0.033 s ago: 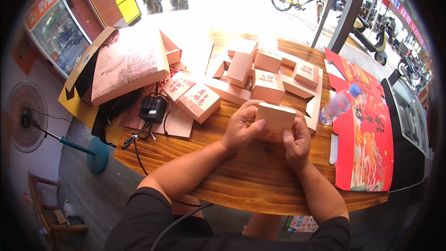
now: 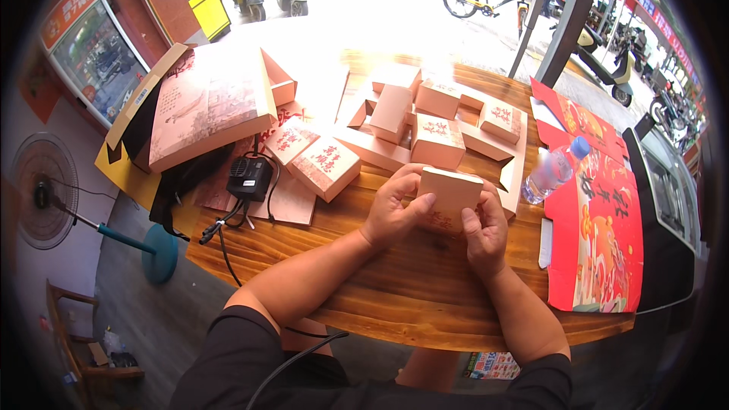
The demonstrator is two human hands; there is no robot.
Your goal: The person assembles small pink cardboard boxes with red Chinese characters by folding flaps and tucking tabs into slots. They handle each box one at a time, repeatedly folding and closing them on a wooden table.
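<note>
Between my two hands a small pale pink cardboard box (image 2: pixel 449 191) with red lettering is held tilted above the wooden table. My left hand (image 2: pixel 399 209) grips its left side, thumb on the face toward me. On the right side, my right hand (image 2: pixel 486 229) holds it with the thumb against the lower right of that face; the fingers behind are mostly hidden. Just beyond stand more pink boxes, among them a printed cube-shaped box (image 2: pixel 438 140) and a plain upright box (image 2: pixel 391 114), set around an open pink cardboard frame (image 2: pixel 501 156).
A plastic bottle (image 2: pixel 554 171) stands right of the boxes, beside red printed cardboard (image 2: pixel 596 235). Leftward lie two small boxes (image 2: pixel 326 167), a black adapter (image 2: pixel 249 177) with cables, and a large pink box (image 2: pixel 216 110). The wooden table's (image 2: pixel 425 304) curved edge is near me.
My right thumb has shifted slightly upward on the box. A passer-by outside has moved a little. The box and my left hand stay nearly still.
</note>
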